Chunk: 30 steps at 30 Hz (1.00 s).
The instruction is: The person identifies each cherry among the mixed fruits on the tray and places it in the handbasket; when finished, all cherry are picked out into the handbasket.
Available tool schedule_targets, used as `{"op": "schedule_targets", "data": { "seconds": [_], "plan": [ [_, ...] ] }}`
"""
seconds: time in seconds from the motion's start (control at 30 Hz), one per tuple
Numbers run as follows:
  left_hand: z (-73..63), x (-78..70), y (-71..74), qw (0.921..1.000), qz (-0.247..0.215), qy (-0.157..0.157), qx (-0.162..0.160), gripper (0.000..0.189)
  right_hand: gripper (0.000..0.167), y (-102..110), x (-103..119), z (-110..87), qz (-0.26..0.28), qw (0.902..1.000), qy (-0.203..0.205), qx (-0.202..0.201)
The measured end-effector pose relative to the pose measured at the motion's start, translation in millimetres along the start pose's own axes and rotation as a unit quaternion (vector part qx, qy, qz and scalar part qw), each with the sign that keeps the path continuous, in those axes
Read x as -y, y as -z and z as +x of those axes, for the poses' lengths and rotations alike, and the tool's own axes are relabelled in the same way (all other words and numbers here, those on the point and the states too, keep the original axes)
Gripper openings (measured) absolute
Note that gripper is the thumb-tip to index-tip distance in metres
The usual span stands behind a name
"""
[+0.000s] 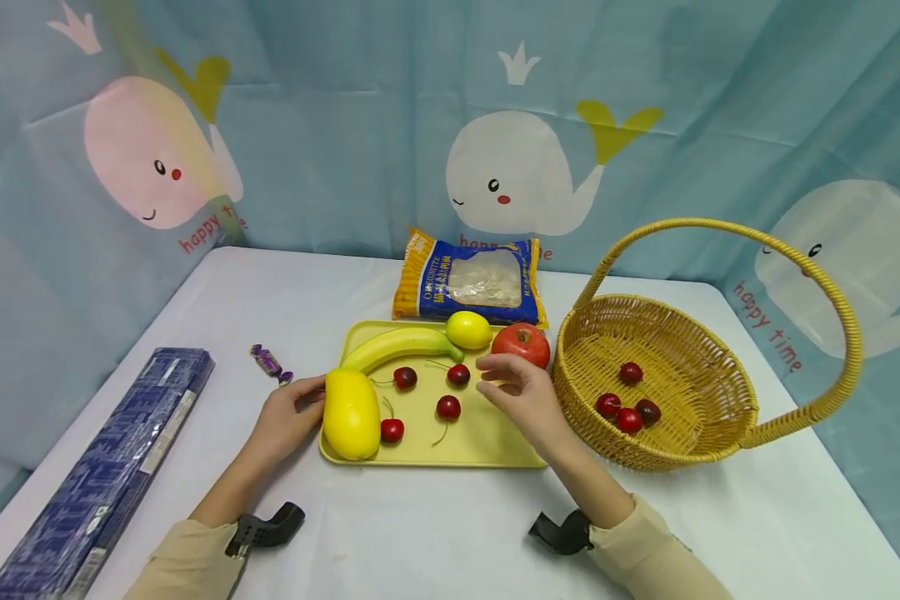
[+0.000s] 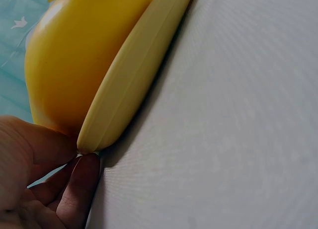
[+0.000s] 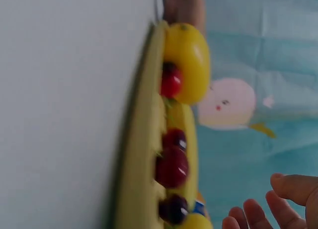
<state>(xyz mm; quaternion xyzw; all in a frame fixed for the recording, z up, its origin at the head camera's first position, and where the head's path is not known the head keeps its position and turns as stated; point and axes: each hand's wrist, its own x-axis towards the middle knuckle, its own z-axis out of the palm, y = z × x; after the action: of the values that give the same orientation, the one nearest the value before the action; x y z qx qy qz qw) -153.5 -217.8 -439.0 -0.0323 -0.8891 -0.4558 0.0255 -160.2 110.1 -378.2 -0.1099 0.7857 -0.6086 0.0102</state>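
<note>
A pale yellow tray (image 1: 487, 442) lies on the white table with a yellow mango-like fruit (image 1: 351, 415), a banana (image 1: 405, 343), a lemon (image 1: 468, 331), a red pomegranate (image 1: 522, 343) and several cherries (image 1: 448, 407). At the tray's left edge, my left hand (image 1: 292, 417) pinches the rim beside the mango-like fruit; the left wrist view shows thumb and fingers (image 2: 82, 184) at the tray's end. My right hand (image 1: 521, 396) hovers over the tray's right part, fingers apart, holding nothing. Several more cherries (image 1: 630, 419) lie in the wicker basket (image 1: 690, 333) to its right.
Behind the tray lies a blue and orange food packet (image 1: 483, 279). A purple-wrapped candy (image 1: 270, 362) and a long dark-blue package (image 1: 112, 475) are on the left. The basket's tall handle (image 1: 832, 292) arches up at the right. A whale-print curtain (image 1: 330, 167) hangs behind the table.
</note>
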Motion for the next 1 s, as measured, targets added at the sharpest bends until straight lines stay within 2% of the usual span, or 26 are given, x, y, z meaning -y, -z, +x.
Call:
{"op": "schedule_targets", "data": {
  "seconds": [0.1, 0.27, 0.47, 0.67, 0.83, 1.0],
  "plan": [
    [1.3, -1.8, -1.5, 1.0, 0.001, 0.0, -0.001, 0.039, 0.029, -16.9, -9.3, 4.7, -0.001, 0.9996, -0.022, 0.021],
    [3.2, -1.9, -3.9, 0.9999, 0.002, -0.01, -0.002, 0.038, 0.024, -34.1, -20.9, 7.3, -0.052, 0.9977, -0.03, 0.031],
    [3.2, -1.7, -4.3, 0.9999, -0.003, -0.014, -0.003, 0.037, 0.025, -38.9, -23.7, 7.5, -0.111, 0.9904, -0.05, 0.067],
    [2.3, -3.2, -2.4, 1.0, 0.002, -0.001, -0.004, 0.038, 0.026, -41.6, -23.1, 8.2, -0.182, 0.9775, -0.034, 0.101],
    [0.9, -2.4, -1.5, 1.0, 0.002, 0.006, -0.004, 0.038, 0.026, -42.5, -23.4, 8.9, -0.189, 0.9752, -0.033, 0.111],
    [-0.9, -1.7, -0.9, 1.0, 0.001, 0.005, -0.005, 0.038, 0.026, -39.2, -19.0, 7.6, -0.174, 0.977, -0.047, 0.113]
  ]
}}
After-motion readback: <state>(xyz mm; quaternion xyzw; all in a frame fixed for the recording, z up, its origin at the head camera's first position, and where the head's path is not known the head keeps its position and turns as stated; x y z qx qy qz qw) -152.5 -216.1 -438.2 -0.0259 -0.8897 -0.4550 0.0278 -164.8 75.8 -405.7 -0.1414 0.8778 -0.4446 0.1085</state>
